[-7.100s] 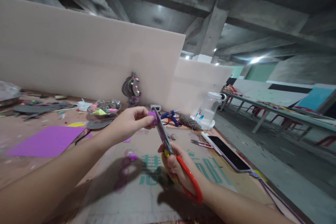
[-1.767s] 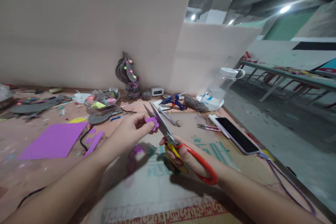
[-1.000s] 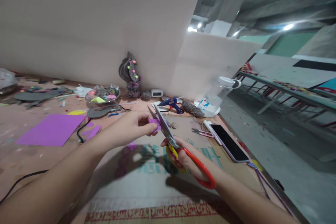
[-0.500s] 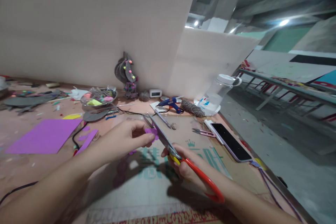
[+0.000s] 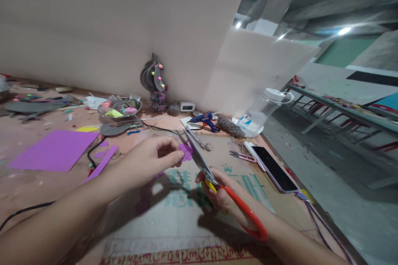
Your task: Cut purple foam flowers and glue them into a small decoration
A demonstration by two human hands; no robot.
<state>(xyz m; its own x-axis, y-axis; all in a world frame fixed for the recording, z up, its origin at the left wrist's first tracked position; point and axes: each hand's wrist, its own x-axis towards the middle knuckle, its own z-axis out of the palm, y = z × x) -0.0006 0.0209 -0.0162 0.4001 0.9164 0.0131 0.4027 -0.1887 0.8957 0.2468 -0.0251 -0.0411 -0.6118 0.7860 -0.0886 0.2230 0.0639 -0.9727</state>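
Between thumb and fingers, my left hand (image 5: 166, 153) pinches a small purple flower-shaped cutout (image 5: 187, 152). My right hand (image 5: 219, 192) is wrapped round the handles of red and yellow scissors (image 5: 202, 163), their blades pointing up and away and parted a little at the tips. The blades stand right beside the flower's right edge; whether they touch it I cannot tell. Both hands are above a clear-covered board with green lettering (image 5: 180, 188). A purple sheet (image 5: 52, 149) and a purple strip (image 5: 104, 161) lie to the left.
Toward the back stand a bowl of scraps (image 5: 120, 109), a grey ornament with coloured balls (image 5: 154, 80), a blue glue gun (image 5: 205, 121), grey yarn (image 5: 230, 127) and a plastic bottle (image 5: 264, 109). To the right lie small pink snips (image 5: 244, 156) and a phone (image 5: 273, 169) near the table edge.
The flower cutout now shows more of its petals beside the blades, facing the camera more fully. Both hands keep their holds, and the whole view has shifted slightly.
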